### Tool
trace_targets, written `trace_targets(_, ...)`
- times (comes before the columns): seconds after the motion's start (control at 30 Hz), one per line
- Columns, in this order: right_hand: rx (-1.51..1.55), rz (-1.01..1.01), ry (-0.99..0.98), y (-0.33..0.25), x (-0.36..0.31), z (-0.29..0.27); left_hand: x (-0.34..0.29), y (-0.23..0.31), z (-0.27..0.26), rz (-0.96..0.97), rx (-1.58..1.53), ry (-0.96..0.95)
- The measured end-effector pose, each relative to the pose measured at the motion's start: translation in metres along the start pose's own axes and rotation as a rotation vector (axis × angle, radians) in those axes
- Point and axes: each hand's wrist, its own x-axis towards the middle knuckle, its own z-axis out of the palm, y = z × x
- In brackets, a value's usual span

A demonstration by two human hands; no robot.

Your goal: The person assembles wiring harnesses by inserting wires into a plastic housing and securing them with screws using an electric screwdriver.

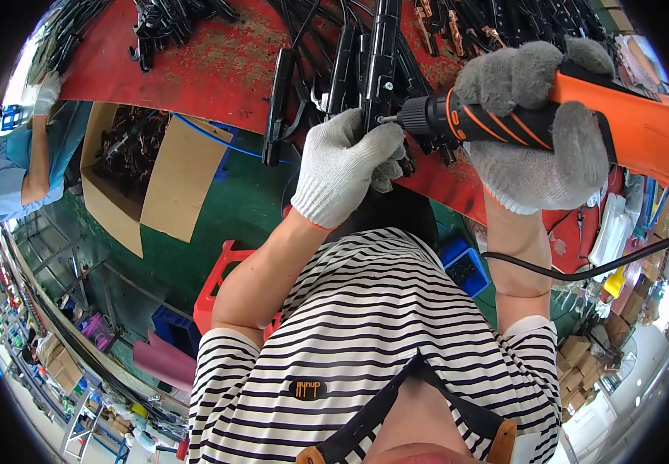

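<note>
My left hand (350, 158), in a white knit glove, is closed around the lower end of a black clamp (381, 69) with a lever handle. A small screw shows on the clamp's side. In a grey-palmed glove, my right hand (535, 131) grips an orange and black power screwdriver (620, 124), held level. Its bit points left and meets the clamp area beside my left thumb; the exact contact is hidden. Just left of that hand, more black clamps (278, 104) lie at the bench edge.
The red bench (218, 54) carries piles of black clamps and cables (168, 27), with copper-coloured parts (454, 31) at the far right. A cardboard box (183, 178) of parts and a red stool (222, 271) stand left. Another person's gloved hand (47, 93) is far left. A black cord (582, 274) hangs right.
</note>
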Motion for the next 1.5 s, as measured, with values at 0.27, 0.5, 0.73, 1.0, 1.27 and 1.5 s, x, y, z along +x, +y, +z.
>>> trace_targets(0.27,-0.028,-0.003,-0.087,0.002,0.004,-0.001,-0.004,-0.004,0.006,-0.025,-0.007,0.054)
trace_targets(0.5,-0.054,-0.003,-0.137,-0.001,0.012,-0.003,-0.003,-0.007,0.005,0.007,-0.002,0.057)
trace_targets(0.73,-0.073,-0.057,-0.199,-0.003,0.019,-0.002,0.006,-0.007,-0.007,-0.003,0.064,0.034)
trace_targets(1.0,-0.034,-0.010,-0.116,0.001,0.023,-0.024,0.027,0.002,-0.013,-0.213,-0.036,0.074)
trace_targets(1.27,-0.071,0.047,-0.046,0.003,0.026,-0.015,0.023,-0.004,-0.009,-0.016,0.167,0.041)
trace_targets(1.5,0.099,0.048,-0.060,0.021,0.031,-0.023,0.022,-0.003,-0.008,-0.031,0.183,0.044)
